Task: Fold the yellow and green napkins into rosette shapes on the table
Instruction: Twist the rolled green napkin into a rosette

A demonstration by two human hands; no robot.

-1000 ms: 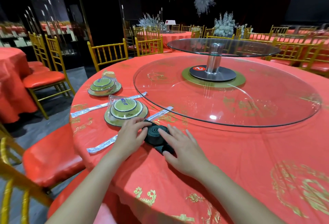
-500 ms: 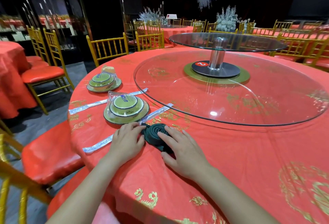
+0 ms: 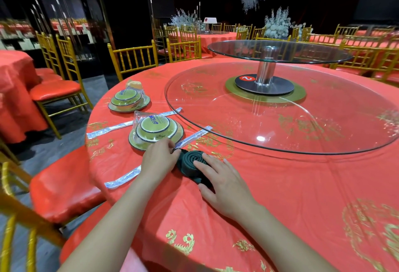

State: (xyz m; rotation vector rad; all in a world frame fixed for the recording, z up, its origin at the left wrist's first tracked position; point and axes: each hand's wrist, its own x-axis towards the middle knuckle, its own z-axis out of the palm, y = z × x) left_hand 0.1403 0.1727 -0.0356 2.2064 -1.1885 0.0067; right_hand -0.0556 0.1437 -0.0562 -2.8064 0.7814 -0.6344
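Note:
A dark green napkin (image 3: 190,161), rolled into a flat spiral, lies on the red tablecloth (image 3: 280,196) near the table's front edge. My left hand (image 3: 158,160) presses against the spiral's left side with curled fingers. My right hand (image 3: 220,180) rests on its right side, fingertips on top of the coil, palm covering the napkin's loose tail. No yellow napkin is in sight.
Two wrapped sets of green bowls on plates (image 3: 155,132) (image 3: 129,100) stand just beyond my left hand, with wrapped chopstick packets (image 3: 123,180) beside them. A large glass turntable (image 3: 280,107) fills the table's middle. Gold chairs with red seats (image 3: 62,185) ring the table.
The spiral has turned a little flatter and shifted slightly; my right fingers moved onto the top of the coil. My head moved closer.

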